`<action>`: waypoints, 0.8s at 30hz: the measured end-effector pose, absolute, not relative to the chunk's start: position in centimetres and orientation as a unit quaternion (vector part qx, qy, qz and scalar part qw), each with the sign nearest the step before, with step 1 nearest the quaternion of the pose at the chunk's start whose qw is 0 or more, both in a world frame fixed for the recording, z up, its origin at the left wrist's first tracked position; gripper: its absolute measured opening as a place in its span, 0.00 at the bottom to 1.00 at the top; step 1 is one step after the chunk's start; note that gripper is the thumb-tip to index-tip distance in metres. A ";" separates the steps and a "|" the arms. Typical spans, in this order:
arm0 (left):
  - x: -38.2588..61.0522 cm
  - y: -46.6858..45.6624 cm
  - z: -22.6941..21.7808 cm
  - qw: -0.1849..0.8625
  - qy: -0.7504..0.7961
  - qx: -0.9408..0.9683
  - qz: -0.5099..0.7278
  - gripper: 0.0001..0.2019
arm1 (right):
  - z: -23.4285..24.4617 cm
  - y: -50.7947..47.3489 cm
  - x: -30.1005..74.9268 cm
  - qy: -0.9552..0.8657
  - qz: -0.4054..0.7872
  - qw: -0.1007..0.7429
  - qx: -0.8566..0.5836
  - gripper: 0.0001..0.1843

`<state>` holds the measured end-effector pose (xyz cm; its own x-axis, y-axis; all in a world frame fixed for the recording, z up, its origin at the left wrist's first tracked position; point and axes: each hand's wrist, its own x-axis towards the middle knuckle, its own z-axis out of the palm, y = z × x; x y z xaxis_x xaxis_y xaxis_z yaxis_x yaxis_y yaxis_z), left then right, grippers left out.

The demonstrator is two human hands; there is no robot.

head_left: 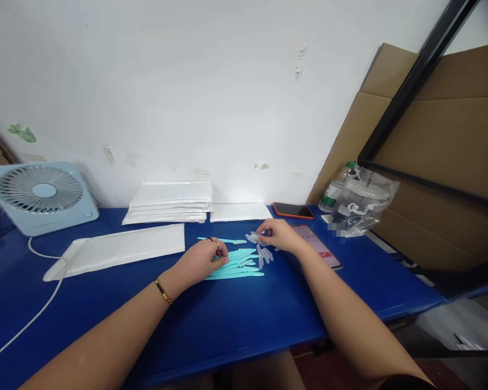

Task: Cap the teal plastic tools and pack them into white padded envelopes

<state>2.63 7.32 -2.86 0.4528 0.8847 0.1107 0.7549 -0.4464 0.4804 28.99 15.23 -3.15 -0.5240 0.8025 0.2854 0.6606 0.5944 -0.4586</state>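
Note:
Several slim turquoise eyebrow razors [238,273] lie side by side in a pile on the blue table [236,319]. My left hand [205,260] rests over the pile's left end, fingers curled and thumb pressed in against a razor; its grip is partly hidden. A single turquoise razor [233,241] lies apart, just beyond that hand. To the right of the pile are several small translucent blade covers [265,255], loosely scattered. My right hand [278,235] reaches among them, thumb and fingertips pinched on one cover.
White padded mailers [168,197] are stacked against the wall, and one long white mailer [126,251] lies at left. A blue fan [44,192] trails a white cable [51,298]. Right are two phones [295,210] [319,246], a bottle [333,192] and a bagged cup [361,200].

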 end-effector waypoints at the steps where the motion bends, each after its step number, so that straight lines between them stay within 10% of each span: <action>1: 2.6 7.4 -2.9 0.189 0.500 0.828 0.172 0.09 | -3.3 15.3 29.1 -0.864 0.140 0.225 -0.428 0.07; 24: 1.8 8.3 -2.6 0.267 0.557 0.733 0.285 0.12 | -3.4 13.2 26.1 -0.698 0.489 0.406 -0.330 0.19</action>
<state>1.77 8.27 -2.58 0.2170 0.9686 0.1210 0.6641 -0.2373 0.7090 26.06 13.18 -3.38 -0.4529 0.8577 0.2434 0.0639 0.3036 -0.9507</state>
